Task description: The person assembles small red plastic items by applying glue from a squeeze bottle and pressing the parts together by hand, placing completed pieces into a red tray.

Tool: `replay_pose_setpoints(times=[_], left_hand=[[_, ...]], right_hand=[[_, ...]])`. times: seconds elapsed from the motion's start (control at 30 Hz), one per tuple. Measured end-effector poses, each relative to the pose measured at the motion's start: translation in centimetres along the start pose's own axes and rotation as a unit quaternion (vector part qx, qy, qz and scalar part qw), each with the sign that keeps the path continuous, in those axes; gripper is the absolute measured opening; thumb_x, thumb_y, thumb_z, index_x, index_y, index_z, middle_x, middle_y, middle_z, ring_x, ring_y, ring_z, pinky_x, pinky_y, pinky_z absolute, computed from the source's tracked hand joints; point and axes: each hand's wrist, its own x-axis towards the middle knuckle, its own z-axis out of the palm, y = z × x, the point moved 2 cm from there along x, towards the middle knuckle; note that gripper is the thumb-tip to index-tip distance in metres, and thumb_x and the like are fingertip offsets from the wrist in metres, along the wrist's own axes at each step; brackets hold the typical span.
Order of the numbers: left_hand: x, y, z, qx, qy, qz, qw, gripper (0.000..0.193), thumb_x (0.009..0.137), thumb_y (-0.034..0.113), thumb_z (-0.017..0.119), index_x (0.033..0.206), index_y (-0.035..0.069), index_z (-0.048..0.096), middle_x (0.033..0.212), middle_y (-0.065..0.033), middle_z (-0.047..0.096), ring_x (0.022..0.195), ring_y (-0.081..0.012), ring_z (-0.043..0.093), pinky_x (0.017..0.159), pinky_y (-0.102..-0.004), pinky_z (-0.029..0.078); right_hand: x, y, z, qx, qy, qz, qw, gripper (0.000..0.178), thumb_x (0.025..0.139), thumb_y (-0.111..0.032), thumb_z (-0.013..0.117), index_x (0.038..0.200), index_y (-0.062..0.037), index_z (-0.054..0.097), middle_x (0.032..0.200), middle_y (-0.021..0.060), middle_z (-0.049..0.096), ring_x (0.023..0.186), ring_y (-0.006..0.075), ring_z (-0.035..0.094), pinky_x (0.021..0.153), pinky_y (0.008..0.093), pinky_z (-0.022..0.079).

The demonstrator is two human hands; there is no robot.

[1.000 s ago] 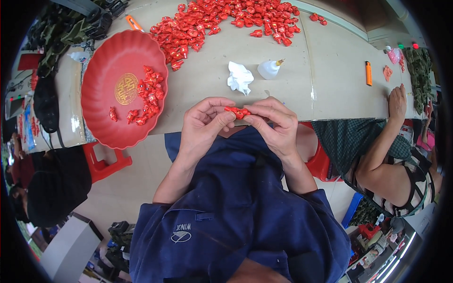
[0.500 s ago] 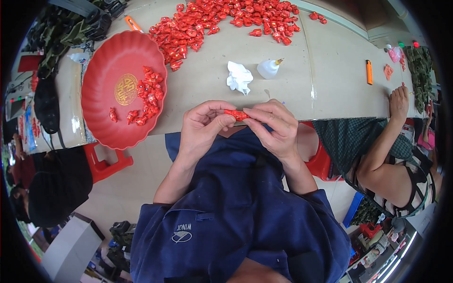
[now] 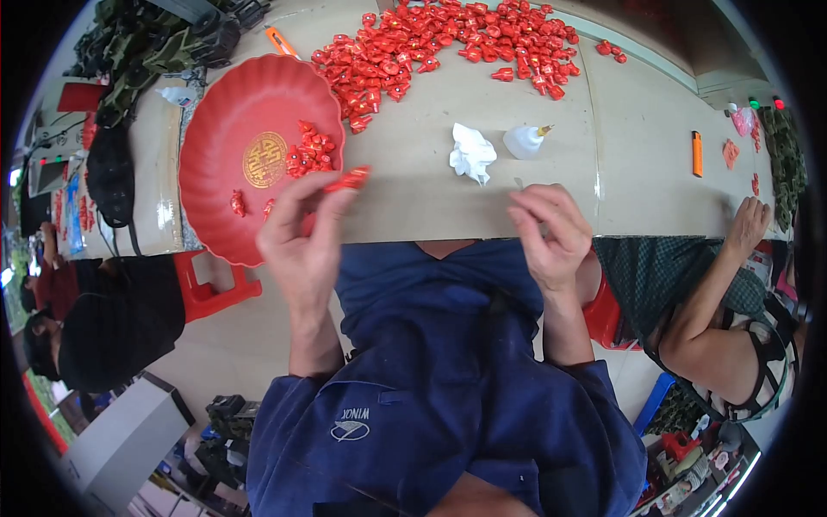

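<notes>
The person's left hand (image 3: pixel 301 241) holds 1 small red figure (image 3: pixel 351 179) between thumb and fingers, just beside the right rim of the scalloped red tray (image 3: pixel 226 116), where other red figures (image 3: pixel 312 155) lie. The right hand (image 3: pixel 556 231), its fingers curled close to the thumb, is near a white squeeze bottle (image 3: pixel 522 143) and a crumpled white tissue (image 3: pixel 471 153); whether it grips anything cannot be told.

tray (image 3: pixel 245 99) is red w/ gold emblem (image 3: pixel 264 159), held pc (image 3: pixel 351 178) red, tissue (image 3: pixel 471 155) wht.
</notes>
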Motion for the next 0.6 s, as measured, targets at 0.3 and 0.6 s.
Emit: replay_pose_setpoints(times=[0.3, 0.6], left_hand=[[1.5, 1.2, -0.1, 0.297, 0.08, 0.131, 0.942, 0.019, 0.071, 0.004, 0.069, 0.089, 0.002, 0.063, 0.082, -0.0092, 0.061, 0.075, -0.0201, 0.056, 0.069, -0.0297, 0.045], [7.4, 0.4, 14.8, 0.19, -0.141, 0.277, 0.931, 0.018, 0.072, 0.008, 0.065, 0.089, 0.002, 0.063, 0.085, -0.0124, 0.061, 0.08, -0.026, 0.058, 0.071, -0.0342, 0.045]], right_hand=[[1.4, 1.9, -0.8, -0.043, 0.087, 0.125, 0.987, 0.028, 0.069, -0.004, 0.071, 0.096, -0.0028, 0.064, 0.087, 0.0058, 0.059, 0.067, 0.01, 0.051, 0.058, 0.0209, 0.041], [3.3, 3.0, 0.6, -0.076, 0.016, 0.137, 0.987, 0.038, 0.069, -0.006, 0.07, 0.105, -0.003, 0.059, 0.091, 0.0096, 0.061, 0.079, 0.0199, 0.056, 0.072, 0.0299, 0.046]])
